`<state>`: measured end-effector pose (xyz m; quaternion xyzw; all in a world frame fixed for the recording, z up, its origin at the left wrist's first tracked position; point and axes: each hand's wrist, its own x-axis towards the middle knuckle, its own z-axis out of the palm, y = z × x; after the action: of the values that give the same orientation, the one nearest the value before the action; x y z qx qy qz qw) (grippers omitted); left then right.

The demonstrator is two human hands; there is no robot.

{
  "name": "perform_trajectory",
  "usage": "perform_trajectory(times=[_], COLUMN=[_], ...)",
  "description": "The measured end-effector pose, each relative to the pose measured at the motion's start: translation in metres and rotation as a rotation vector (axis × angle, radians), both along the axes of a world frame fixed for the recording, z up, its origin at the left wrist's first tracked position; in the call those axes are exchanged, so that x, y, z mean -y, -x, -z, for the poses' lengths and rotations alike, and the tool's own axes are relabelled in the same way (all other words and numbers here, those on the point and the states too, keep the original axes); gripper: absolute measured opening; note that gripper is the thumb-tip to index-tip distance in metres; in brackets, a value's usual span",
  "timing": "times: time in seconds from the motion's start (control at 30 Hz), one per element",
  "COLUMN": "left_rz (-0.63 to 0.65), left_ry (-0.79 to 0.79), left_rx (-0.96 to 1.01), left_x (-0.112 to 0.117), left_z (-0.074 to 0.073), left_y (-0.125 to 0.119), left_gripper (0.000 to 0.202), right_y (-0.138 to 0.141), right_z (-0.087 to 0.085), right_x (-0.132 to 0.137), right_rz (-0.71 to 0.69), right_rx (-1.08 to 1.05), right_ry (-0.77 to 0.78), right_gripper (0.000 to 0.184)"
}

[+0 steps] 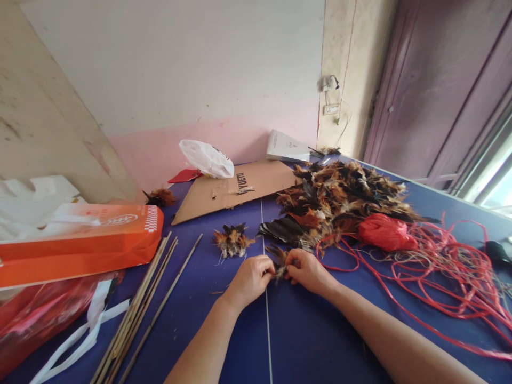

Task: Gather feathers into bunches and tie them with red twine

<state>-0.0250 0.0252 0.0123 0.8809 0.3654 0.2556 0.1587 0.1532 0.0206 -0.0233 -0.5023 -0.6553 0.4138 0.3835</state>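
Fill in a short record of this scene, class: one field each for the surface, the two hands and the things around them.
Surface: blue table
Left hand: fingers pinch a small bunch of feathers
Right hand: fingers pinch the same bunch from the other side
Behind the hands: feather pile, small feather bundle
Person's right: red string ball, loose red string
Person's left: thin sticks, orange bag
Far side: cardboard sheet
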Motion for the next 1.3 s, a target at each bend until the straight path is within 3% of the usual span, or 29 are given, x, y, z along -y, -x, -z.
perform_trajectory(times=[0.13, 0.43, 0.6, 1.03, 1.2, 1.3], left_rz=[-0.023, -0.051, -0.057, 0.013, 0.02, -0.041], left_ry=[0.015, 0.082, 0.064, 0.07, 0.092, 0.206], left_rx=[-0.011, -0.03, -0.042, -0.01, 0.021, 0.071], left_x=[-0.001, -0.001, 0.0, -0.002, -0.003, -0.005], left_z=[0.0, 0.002, 0.003, 0.006, 0.008, 0.009], left_y=[0.003, 0.001, 0.0, 0.003, 0.001, 0.002], left_gripper=[0.018, 0.014, 0.011, 0.014, 0.014, 0.008], right_y=[0.001, -0.007, -0.001, 0.002, 0.002, 0.002], right_z=[-0.001, -0.009, -0.006, -0.007, -0.005, -0.001], right_x=[0.001, 0.002, 0.001, 0.008, 0.007, 0.005], right_rz=[0.016, -0.118, -0.043, 0.05, 0.075, 0.074], right_rx=[0.02, 0.062, 0.002, 0.124, 0.116, 0.048], right_ry=[-0.071, 0.04, 0.056, -0.208, -0.21, -0.148], right_gripper=[0.005, 0.016, 0.013, 0.011, 0.012, 0.012])
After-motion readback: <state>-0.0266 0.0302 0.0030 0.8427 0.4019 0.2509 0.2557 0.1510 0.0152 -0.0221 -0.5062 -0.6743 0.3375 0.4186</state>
